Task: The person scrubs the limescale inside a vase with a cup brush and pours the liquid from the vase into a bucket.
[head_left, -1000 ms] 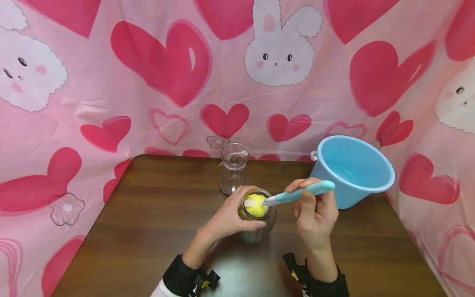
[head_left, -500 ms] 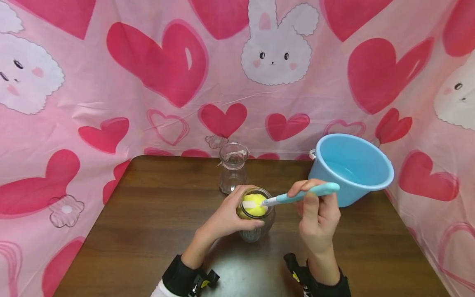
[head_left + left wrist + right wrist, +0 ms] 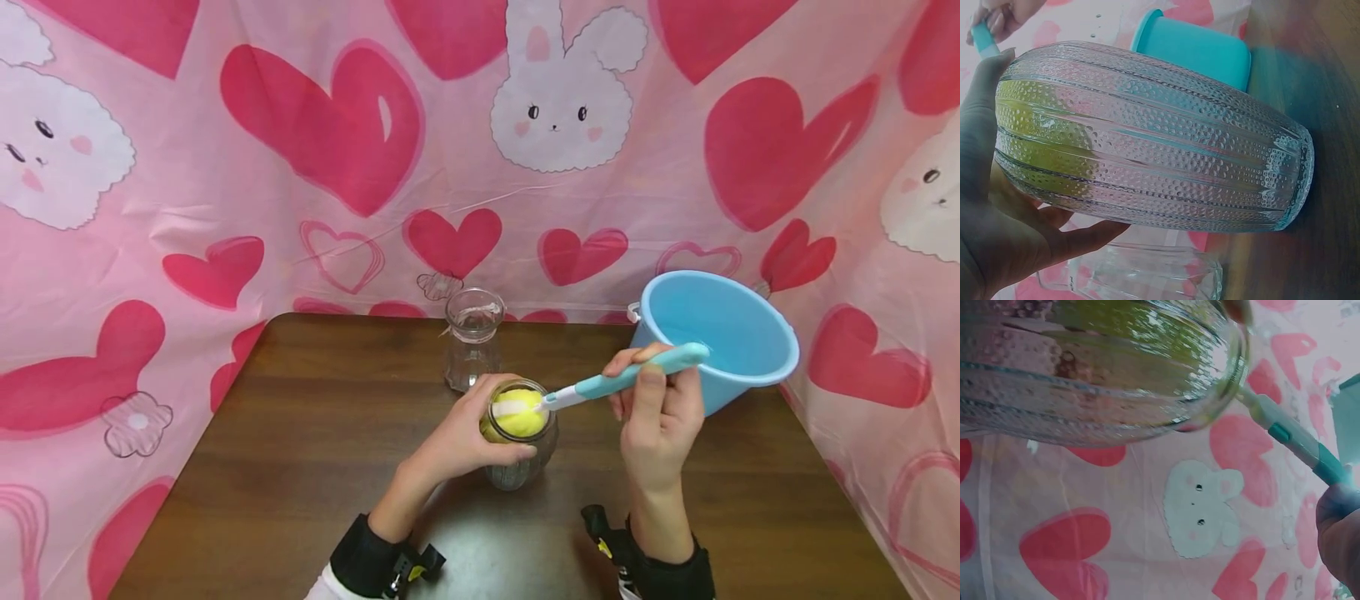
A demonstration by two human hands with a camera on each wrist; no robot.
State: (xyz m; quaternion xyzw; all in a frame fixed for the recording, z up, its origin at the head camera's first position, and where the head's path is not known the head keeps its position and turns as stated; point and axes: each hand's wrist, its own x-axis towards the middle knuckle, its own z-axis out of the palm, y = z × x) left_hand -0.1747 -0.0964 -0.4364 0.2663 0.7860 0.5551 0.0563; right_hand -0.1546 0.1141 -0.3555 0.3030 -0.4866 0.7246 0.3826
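Note:
My left hand (image 3: 459,433) grips the neck of a ribbed, dimpled glass jar (image 3: 1179,144), thumb on the near side and fingers around the far side. Inside the jar's mouth sits the yellow sponge head (image 3: 521,413) of a bottle brush, showing green-yellow through the glass in the left wrist view. My right hand (image 3: 660,421) holds the brush by its light blue handle (image 3: 637,372), which slants up to the right from the jar. In the right wrist view the white and teal shaft (image 3: 1282,428) leaves the jar's rim.
A second glass jar (image 3: 472,342), with string round its neck, stands behind on the brown wooden table (image 3: 315,433). A light blue bucket (image 3: 780,358) stands at the back right, behind my right hand. Pink cloth (image 3: 337,167) with hearts and rabbits surrounds the table.
My right hand has moved right and slightly up with the handle, and the sponge head has shifted slightly right in the jar's mouth. The left hand and jar stay nearly still.

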